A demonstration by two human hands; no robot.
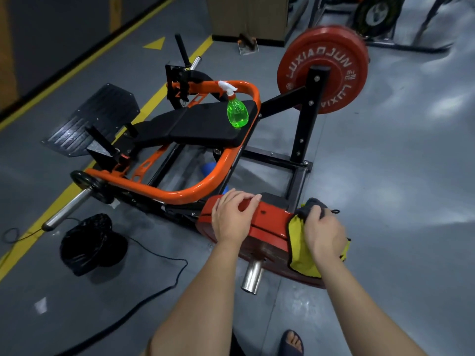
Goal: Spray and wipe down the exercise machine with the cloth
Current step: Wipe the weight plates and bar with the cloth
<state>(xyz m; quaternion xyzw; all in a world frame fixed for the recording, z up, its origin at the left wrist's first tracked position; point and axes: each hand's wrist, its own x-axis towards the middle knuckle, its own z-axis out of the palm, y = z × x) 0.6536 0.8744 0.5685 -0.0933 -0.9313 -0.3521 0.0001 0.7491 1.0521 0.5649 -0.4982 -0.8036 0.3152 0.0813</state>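
Nearest, my left hand (232, 217) sits on the near weight plate (267, 224), fingers curled over its rim. My right hand (325, 232) grips the yellow-and-dark cloth (298, 242), pressed against that plate's right edge. Farther off, the green spray bottle (237, 109) stands upright on the machine's black pad (205, 124). Beyond it, a second red plate (326, 68) is mounted on the black frame.
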